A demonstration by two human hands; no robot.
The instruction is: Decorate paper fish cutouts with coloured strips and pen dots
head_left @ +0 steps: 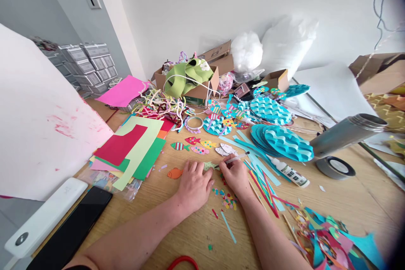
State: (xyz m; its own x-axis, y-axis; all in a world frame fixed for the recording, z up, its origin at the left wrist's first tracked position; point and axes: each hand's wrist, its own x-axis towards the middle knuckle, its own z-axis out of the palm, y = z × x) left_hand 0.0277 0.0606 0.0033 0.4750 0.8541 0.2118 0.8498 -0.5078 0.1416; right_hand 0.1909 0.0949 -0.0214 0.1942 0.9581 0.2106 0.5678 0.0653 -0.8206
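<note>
My left hand (pixel 195 182) lies flat, fingers stretched out, with its fingertips at the edge of a small light green paper fish (pixel 209 165). My right hand (pixel 234 175) pinches a slim pen (pixel 239 157), its dark tip at the fish's right end. An orange paper fish (pixel 174 173) lies left of my left hand. Behind both hands are several finished-looking paper fish: a striped one (pixel 180 146), a red one (pixel 193 140), a pink one (pixel 199 150) and white ones (pixel 225 149). Small coloured paper dots (pixel 228 200) lie between my wrists.
Coloured paper sheets (pixel 139 152) are stacked at left, near a black phone (pixel 71 228) and white device (pixel 47 217). Right are paper strips (pixel 264 185), a glue bottle (pixel 289 172), blue wavy discs (pixel 287 142), a metal flask (pixel 348 135) and paper scraps (pixel 335 236). Red scissor-like handle (pixel 183 258) in front.
</note>
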